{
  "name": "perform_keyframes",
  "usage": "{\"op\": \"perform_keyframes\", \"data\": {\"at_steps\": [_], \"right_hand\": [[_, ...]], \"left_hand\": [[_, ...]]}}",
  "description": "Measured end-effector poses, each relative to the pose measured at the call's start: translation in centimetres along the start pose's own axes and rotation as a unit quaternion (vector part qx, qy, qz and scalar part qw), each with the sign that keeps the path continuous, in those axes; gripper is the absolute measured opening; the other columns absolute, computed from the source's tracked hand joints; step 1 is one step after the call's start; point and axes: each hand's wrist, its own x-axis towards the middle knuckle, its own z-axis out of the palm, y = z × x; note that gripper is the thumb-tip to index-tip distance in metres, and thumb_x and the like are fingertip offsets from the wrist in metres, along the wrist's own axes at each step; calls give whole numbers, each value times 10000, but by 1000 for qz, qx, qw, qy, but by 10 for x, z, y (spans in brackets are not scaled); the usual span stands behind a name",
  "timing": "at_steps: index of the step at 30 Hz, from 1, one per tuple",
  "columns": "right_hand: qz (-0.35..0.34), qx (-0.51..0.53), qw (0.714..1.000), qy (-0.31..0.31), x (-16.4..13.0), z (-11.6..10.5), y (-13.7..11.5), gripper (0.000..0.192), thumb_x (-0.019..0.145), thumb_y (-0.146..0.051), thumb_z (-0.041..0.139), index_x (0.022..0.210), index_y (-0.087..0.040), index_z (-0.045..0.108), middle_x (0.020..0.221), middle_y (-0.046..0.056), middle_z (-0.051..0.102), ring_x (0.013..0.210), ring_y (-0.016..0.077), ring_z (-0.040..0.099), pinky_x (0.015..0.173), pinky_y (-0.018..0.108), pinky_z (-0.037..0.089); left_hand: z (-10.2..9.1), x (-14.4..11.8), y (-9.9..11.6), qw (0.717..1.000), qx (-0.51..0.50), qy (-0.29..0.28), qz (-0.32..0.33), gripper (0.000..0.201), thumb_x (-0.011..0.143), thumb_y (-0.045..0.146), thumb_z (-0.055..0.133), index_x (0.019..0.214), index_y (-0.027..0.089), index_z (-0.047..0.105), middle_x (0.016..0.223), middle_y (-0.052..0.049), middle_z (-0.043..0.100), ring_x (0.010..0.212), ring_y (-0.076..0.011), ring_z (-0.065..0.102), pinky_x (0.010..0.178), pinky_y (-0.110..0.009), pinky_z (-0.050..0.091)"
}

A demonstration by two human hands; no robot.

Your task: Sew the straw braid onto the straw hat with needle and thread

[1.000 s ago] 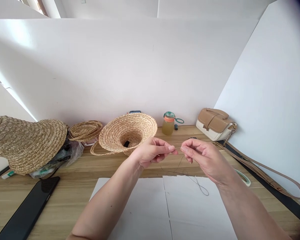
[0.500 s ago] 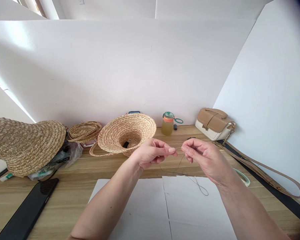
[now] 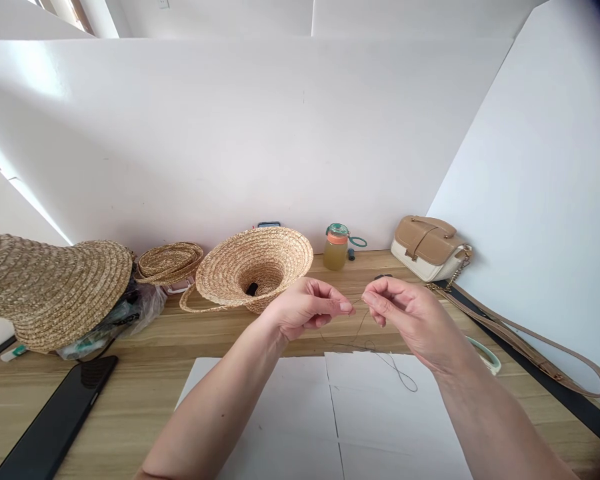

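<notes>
My left hand and my right hand are raised close together over the table, thumb and fingers pinched on each. A thin dark thread runs between the fingertips of both. Its slack hangs down and lies in a loose loop on the white board. Whether a needle is in the fingers is too small to make out. Just behind my left hand stands a straw hat, crown down, with a small black object inside and a loose end of braid at its left.
On the left are another straw hat, a coil of straw braid, a plastic bag and a black phone. A drink bottle and a tan-and-white handbag stand at the back. Pale-green-handled scissors lie partly behind my right forearm.
Both hands stay almost in place. The thread between the fingertips has shifted slightly; the rest looks the same.
</notes>
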Motion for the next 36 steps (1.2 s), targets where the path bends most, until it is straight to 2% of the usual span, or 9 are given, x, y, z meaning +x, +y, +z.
{"op": "perform_keyframes", "data": {"at_steps": [8,12,15,23,31,36], "right_hand": [[-5,1,1000,2,2,1,1,257,832,-451,619,791,-197,604,661,-13,507,630,123,442,593,264,384],[-5,2,1000,5,3,1,2,251,835,-445,619,791,-198,607,662,-13,509,636,122,447,593,260,388],[-4,3,1000,3,3,2,2,254,842,-451,609,800,-200,612,667,-13,511,638,119,449,595,258,391],[-1,-3,1000,7,2,2,0,274,844,-469,602,797,-199,610,687,-5,515,645,122,454,601,263,392],[-8,-7,1000,8,2,2,-1,279,838,-477,602,799,-202,617,708,1,525,650,127,465,599,263,400],[-12,2,1000,7,3,2,-2,253,835,-454,619,797,-203,616,692,-8,523,642,118,456,594,255,396]], "left_hand": [[1,-1,0,999,-41,4,9,174,603,210,767,701,97,679,639,-2,607,400,-6,398,375,-185,132],[4,-1,1,998,-59,-11,10,186,595,207,778,695,96,668,487,43,498,387,-13,362,377,-188,111],[5,0,1,997,-71,-26,16,176,604,194,775,695,99,657,447,55,460,380,-16,345,374,-188,100],[4,1,1,996,-75,-54,-6,160,624,162,716,761,97,667,513,45,471,406,-22,370,367,-187,79],[1,2,1,996,-78,-51,-8,164,607,119,580,745,86,661,560,25,474,396,-30,372,346,-191,88],[-2,4,2,990,-121,-62,-34,282,640,215,481,761,62,684,636,-13,499,394,-49,403,329,-207,88]]}}
